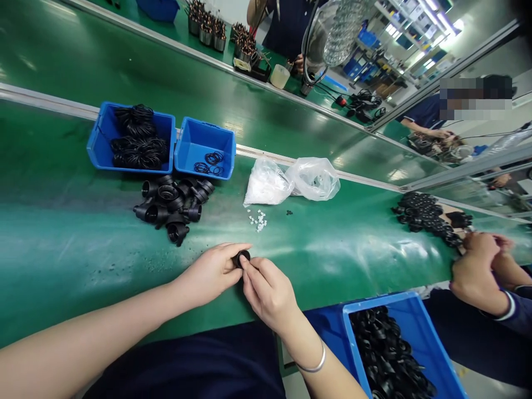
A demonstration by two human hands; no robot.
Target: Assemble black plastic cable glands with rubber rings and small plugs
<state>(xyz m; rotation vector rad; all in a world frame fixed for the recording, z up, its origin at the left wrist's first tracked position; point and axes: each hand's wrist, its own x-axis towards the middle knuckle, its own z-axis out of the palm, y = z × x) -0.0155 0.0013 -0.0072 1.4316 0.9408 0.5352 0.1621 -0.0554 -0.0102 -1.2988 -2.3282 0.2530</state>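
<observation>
My left hand [211, 271] is closed around a small black round fitting [241, 257] just above the green belt [83, 244]. My right hand [268, 291] meets it from the right, its fingertips pinched against the fitting's rim. A pile of black plastic fittings [172, 204] lies on the belt beyond my left hand. Behind the pile stand two blue bins: the left bin [103, 145] is heaped with black rubber rings, the right bin [199, 143] holds only a few. Small white bits [258, 219] lie scattered ahead of my hands.
Two clear plastic bags [291, 180] lie past the white bits. A blue crate [419, 332] of black fittings sits at my lower right. A co-worker's hands [477, 266] work at the right beside another black pile [428, 217]. More people and metal parts occupy the far belt.
</observation>
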